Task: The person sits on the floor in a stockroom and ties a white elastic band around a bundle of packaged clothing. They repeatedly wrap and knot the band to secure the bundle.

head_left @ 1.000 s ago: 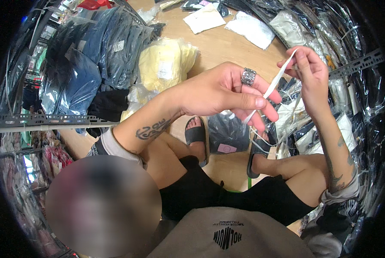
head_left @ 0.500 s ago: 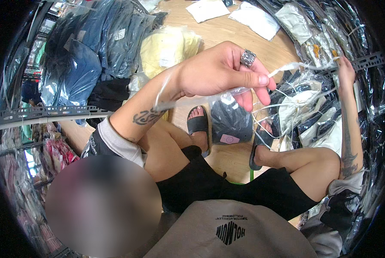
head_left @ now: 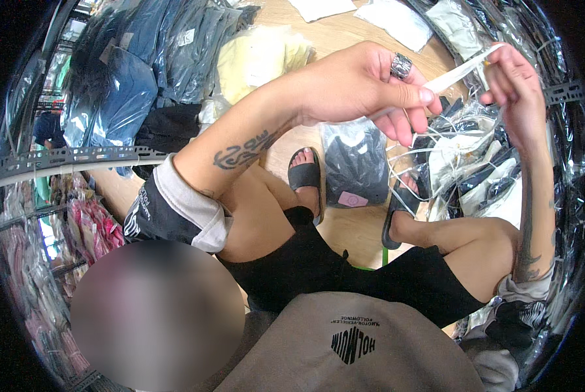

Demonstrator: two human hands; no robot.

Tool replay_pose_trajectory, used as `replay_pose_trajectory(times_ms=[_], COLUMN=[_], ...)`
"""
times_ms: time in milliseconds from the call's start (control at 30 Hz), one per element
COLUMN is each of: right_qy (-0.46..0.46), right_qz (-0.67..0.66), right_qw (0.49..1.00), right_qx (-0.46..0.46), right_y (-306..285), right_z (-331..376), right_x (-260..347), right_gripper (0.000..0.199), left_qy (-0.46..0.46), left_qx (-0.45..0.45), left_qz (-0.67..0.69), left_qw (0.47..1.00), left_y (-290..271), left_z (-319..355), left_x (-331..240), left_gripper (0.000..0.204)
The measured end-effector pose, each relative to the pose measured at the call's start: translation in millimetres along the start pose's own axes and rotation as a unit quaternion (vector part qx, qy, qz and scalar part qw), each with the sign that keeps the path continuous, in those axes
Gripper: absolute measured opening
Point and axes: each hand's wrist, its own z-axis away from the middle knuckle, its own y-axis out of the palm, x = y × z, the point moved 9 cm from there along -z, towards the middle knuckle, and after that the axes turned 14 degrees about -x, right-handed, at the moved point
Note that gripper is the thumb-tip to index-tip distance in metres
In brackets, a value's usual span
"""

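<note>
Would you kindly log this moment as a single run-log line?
left hand: pinches white strip | right hand: holds strip's other end | strip: taut between hands | below: bagged black garment on wooden floor

White strip (head_left: 459, 73), silver ring (head_left: 401, 65), black sandals (head_left: 305, 178), pale yellow garment (head_left: 256, 59), dark blue bagged clothes (head_left: 119, 98), tan wooden floor (head_left: 351, 228), black shorts (head_left: 318, 268)

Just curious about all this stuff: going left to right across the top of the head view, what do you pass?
Blue bagged clothes → yellow bagged garment → left hand with a ring → white strip → right hand.
</note>
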Motion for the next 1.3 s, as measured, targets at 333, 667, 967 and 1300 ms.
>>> replay_pose_trajectory(times_ms=[333,667,967,1300], right_qy=[0.198,-0.005,-0.094,0.015], right_qz=[0.012,0.188,0.136,0.070], right_qw=[0.944,0.968,0.984,0.994], right_qx=[-0.265,0.168,-0.065,0.087], right_y=[-131.2,72.9,11.8,65.4], right_z=[-17.2,42.0,-2.4,22.6], right_x=[-91.2,-17.1,4.0,-14.8], right_gripper=[0.017,0.015,0.021,0.017], left_qy=[-0.014,0.177,0.020,0.188], left_qx=[-0.020,-0.083,-0.027,-0.036], left_qz=[-0.085,-0.114,0.006,0.022], left_qw=[0.996,0.974,0.999,0.981], left_y=[-23.8,-13.9,2.2,15.1], left_z=[-3.5,-22.7,-25.6,-32.1], left_x=[17.9,7.2,19.4,-2.1], left_gripper=[0.027,0.036,0.027,0.038])
